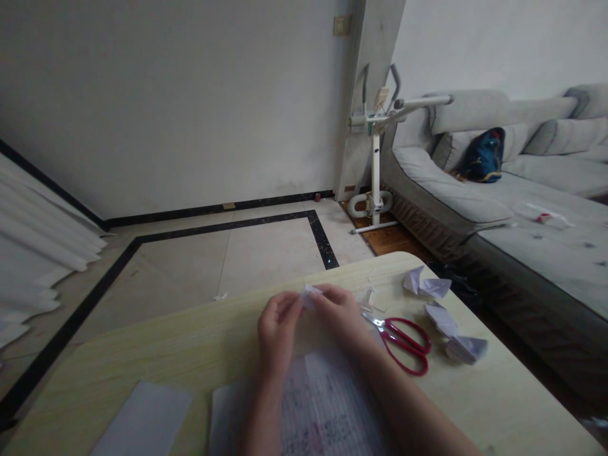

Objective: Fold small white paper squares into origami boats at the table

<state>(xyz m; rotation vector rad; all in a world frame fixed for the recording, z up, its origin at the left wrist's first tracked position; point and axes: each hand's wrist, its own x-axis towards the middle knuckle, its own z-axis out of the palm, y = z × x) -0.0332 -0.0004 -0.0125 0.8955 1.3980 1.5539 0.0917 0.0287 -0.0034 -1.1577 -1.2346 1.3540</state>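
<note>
A small piece of folded white paper (311,296) is pinched between my two hands above the far part of the table. My left hand (279,322) grips its left side, thumb and fingers pressed together. On the other side, my right hand (339,311) closes on the paper; some of its fingers are hidden. Red-handled scissors (407,342) lie just right of my right wrist, blades partly behind it. Small paper scraps (368,297) rest beyond the blades. Beneath my forearms is a lined, written-on sheet or notebook (327,405).
Several folded paper pieces (465,348) lie along the right edge of the pale wooden table (228,335). A blank white sheet (142,418) is at the front left. Past the table stand a grey sofa (546,253) with a blue bag (484,155) and a white exercise machine (376,164).
</note>
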